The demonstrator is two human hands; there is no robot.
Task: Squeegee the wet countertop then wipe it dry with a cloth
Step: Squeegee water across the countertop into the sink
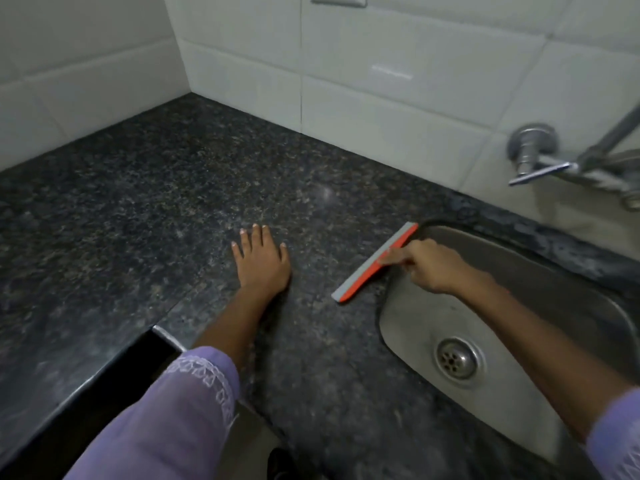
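Right grip (pixel 420 263) on squeegee (pixel 375 261) beside sink (pixel 512 258)

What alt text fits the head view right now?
A person's right hand holds an orange-and-grey squeegee on a dark speckled countertop at the edge of a steel sink, while the left hand rests flat on the counter.

Left sleeve (pixel 166 417): thin lilac fabric, cuff trimmed with white embroidered lace, ending partway along the forearm. Right sleeve (pixel 620 431): same lilac fabric, only its edge visible. Both hands bare.
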